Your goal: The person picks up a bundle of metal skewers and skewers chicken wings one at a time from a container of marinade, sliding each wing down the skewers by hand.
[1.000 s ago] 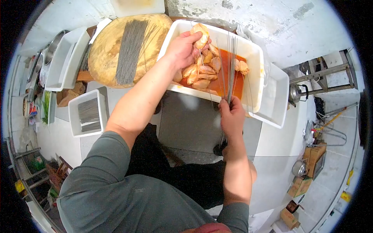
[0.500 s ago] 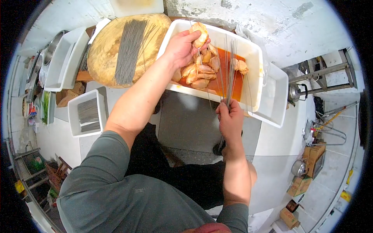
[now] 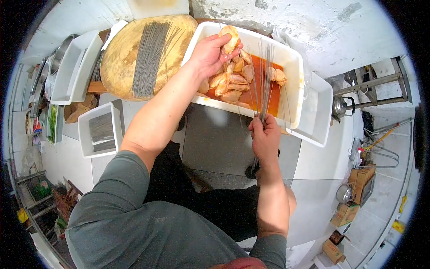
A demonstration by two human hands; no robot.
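Note:
My left hand (image 3: 212, 56) is closed on a piece of raw meat (image 3: 230, 38) above the back left part of a white tub (image 3: 293, 67). A thin skewer tip shows beside that piece. My right hand (image 3: 264, 132), at the tub's front edge, grips a bundle of thin metal skewers (image 3: 265, 89) that fan upward over the tub. Inside the tub, several meat pieces (image 3: 233, 83) lie in red-orange marinade (image 3: 273, 101), with one more piece (image 3: 277, 76) toward the right.
Many skewers (image 3: 150, 58) lie on a round wooden board (image 3: 118, 62) at the left. Below it a white container (image 3: 83, 134) holds more skewers. Another white tray (image 3: 320, 107) sits under the tub's right side. A metal kettle (image 3: 339, 107) stands farther right.
Both hands keep nearly the same places and grips. The skewers in my right hand have shifted very slightly.

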